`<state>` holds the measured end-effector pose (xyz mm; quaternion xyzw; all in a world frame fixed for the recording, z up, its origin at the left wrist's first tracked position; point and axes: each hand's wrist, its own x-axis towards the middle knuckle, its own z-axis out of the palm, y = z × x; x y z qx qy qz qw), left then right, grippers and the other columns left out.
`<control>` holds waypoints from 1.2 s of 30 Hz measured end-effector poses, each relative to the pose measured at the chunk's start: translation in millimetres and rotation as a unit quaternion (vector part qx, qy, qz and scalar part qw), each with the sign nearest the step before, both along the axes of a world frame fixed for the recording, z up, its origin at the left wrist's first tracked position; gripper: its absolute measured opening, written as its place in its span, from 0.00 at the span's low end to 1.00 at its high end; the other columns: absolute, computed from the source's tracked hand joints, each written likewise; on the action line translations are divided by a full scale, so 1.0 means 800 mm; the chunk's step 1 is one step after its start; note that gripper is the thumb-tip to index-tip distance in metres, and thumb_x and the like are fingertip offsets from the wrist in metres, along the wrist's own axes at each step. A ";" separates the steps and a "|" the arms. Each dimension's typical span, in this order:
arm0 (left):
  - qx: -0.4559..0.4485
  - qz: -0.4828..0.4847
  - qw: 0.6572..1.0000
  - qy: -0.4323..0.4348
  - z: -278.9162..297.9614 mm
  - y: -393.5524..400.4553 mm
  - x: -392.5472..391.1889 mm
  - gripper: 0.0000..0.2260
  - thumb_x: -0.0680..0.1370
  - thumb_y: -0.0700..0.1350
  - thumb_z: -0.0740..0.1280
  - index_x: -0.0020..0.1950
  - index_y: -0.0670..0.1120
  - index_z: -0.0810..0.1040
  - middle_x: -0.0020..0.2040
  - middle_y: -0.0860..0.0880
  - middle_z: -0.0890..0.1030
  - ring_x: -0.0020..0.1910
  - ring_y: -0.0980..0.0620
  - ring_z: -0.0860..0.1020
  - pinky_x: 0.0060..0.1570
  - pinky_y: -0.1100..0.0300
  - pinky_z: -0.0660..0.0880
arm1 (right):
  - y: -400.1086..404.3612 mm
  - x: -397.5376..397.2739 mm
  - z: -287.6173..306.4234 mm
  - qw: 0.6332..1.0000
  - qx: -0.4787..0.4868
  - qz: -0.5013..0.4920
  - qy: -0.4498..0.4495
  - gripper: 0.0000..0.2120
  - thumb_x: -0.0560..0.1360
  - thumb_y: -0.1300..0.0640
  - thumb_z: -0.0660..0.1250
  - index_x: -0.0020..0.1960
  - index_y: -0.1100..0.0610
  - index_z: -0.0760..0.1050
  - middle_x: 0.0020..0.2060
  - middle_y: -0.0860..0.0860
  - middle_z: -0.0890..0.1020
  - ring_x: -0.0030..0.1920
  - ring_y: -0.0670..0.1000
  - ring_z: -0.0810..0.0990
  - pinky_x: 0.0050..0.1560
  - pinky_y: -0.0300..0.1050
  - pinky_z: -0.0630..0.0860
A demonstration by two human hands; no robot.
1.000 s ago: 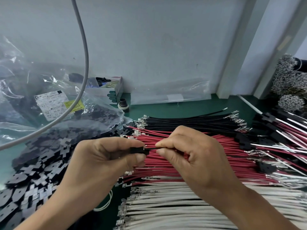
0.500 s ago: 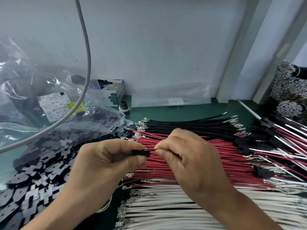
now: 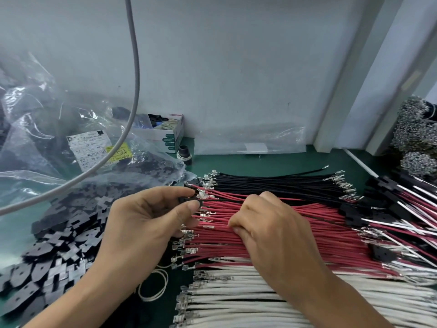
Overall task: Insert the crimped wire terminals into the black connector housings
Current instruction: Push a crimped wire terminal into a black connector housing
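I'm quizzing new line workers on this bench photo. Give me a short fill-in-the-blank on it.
1. The left hand pinches a small ____ connector housing.
2. The right hand reaches into the ____ wires.
3. The row nearest the wall holds ____ wires.
4. The row nearest the person holds ____ wires.

Missing words: black; red; black; white
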<state>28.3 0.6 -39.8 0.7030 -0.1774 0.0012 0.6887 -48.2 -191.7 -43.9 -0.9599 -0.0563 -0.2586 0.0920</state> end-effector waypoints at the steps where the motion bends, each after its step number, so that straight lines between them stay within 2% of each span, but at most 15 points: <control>1: -0.005 -0.001 1.000 0.006 0.001 0.001 0.000 0.10 0.66 0.47 0.77 0.47 0.50 0.88 0.39 0.45 0.88 0.37 0.46 0.87 0.33 0.56 0.84 | 0.000 -0.002 0.001 1.000 0.003 -0.002 -0.002 0.04 0.75 0.57 0.74 0.44 0.49 0.81 0.40 0.41 0.77 0.43 0.46 0.74 0.36 0.44 0.76; 4: -0.028 -0.009 0.999 0.033 0.004 0.002 0.002 0.12 0.65 0.49 0.77 0.48 0.51 0.88 0.41 0.43 0.88 0.38 0.44 0.87 0.32 0.59 0.83 | -0.007 -0.006 0.005 0.998 0.046 0.014 -0.032 0.03 0.80 0.55 0.68 0.48 0.49 0.79 0.43 0.40 0.78 0.45 0.43 0.77 0.40 0.42 0.77; 6: -0.055 -0.024 0.995 0.076 0.005 0.004 0.004 0.12 0.65 0.47 0.77 0.47 0.48 0.88 0.42 0.41 0.88 0.38 0.42 0.87 0.32 0.60 0.82 | -0.010 -0.009 0.008 0.991 0.116 0.037 -0.050 0.06 0.80 0.54 0.64 0.52 0.49 0.80 0.44 0.39 0.78 0.47 0.41 0.77 0.46 0.35 0.74; 8: -0.076 -0.058 0.988 0.123 0.008 0.006 0.006 0.14 0.64 0.46 0.78 0.47 0.45 0.88 0.44 0.38 0.87 0.38 0.41 0.87 0.33 0.59 0.83 | -0.011 -0.013 0.011 0.982 0.169 0.056 -0.056 0.10 0.80 0.55 0.64 0.56 0.49 0.82 0.45 0.39 0.77 0.47 0.41 0.78 0.46 0.29 0.71; 11: -0.094 -0.120 0.973 0.172 0.010 0.008 0.006 0.17 0.64 0.46 0.83 0.49 0.40 0.87 0.46 0.34 0.86 0.37 0.43 0.86 0.35 0.59 0.83 | -0.010 -0.016 0.013 0.977 0.193 0.057 -0.068 0.10 0.78 0.55 0.66 0.55 0.48 0.84 0.43 0.41 0.77 0.45 0.45 0.79 0.42 0.32 0.73; 14: -0.105 -0.143 0.965 0.193 0.010 0.009 0.009 0.25 0.59 0.50 0.85 0.50 0.39 0.87 0.47 0.33 0.85 0.37 0.44 0.86 0.36 0.59 0.83 | -0.010 -0.016 0.013 0.973 0.209 0.053 -0.076 0.06 0.77 0.53 0.70 0.52 0.48 0.85 0.43 0.41 0.77 0.44 0.46 0.80 0.41 0.35 0.74; 18: -0.112 -0.166 0.958 0.205 0.009 0.010 0.011 0.20 0.63 0.48 0.81 0.51 0.38 0.87 0.48 0.32 0.85 0.37 0.44 0.86 0.37 0.59 0.83 | -0.005 -0.017 0.015 0.967 0.229 0.061 -0.089 0.07 0.77 0.53 0.69 0.50 0.49 0.86 0.42 0.41 0.78 0.44 0.45 0.80 0.40 0.32 0.73; 21: -0.110 -0.182 0.954 0.211 0.007 0.011 0.012 0.22 0.64 0.49 0.83 0.52 0.38 0.86 0.49 0.32 0.85 0.37 0.44 0.86 0.37 0.59 0.83 | -0.004 -0.017 0.016 0.963 0.244 0.064 -0.090 0.07 0.77 0.53 0.68 0.50 0.50 0.85 0.42 0.41 0.78 0.45 0.44 0.80 0.42 0.29 0.71; 25: -0.109 -0.188 0.952 0.217 0.006 0.011 0.013 0.29 0.59 0.53 0.86 0.53 0.38 0.86 0.49 0.33 0.85 0.38 0.45 0.86 0.37 0.59 0.83 | -0.001 -0.017 0.017 0.968 0.225 0.067 -0.090 0.08 0.78 0.53 0.67 0.50 0.52 0.85 0.42 0.41 0.78 0.45 0.44 0.80 0.43 0.31 0.72; 30: -0.119 -0.201 0.946 0.227 0.006 0.011 0.013 0.29 0.59 0.53 0.86 0.53 0.38 0.86 0.49 0.33 0.86 0.38 0.46 0.86 0.36 0.59 0.83 | 0.001 -0.019 0.020 0.978 0.164 0.063 -0.111 0.09 0.80 0.53 0.67 0.51 0.53 0.85 0.41 0.43 0.77 0.40 0.45 0.78 0.36 0.39 0.75; 36: -0.121 -0.204 0.942 0.239 0.008 0.010 0.009 0.29 0.57 0.53 0.87 0.52 0.39 0.87 0.46 0.35 0.86 0.36 0.46 0.86 0.35 0.59 0.83 | 0.004 -0.021 0.020 0.980 0.106 0.037 -0.167 0.06 0.79 0.57 0.69 0.50 0.56 0.85 0.41 0.46 0.78 0.37 0.46 0.77 0.32 0.43 0.76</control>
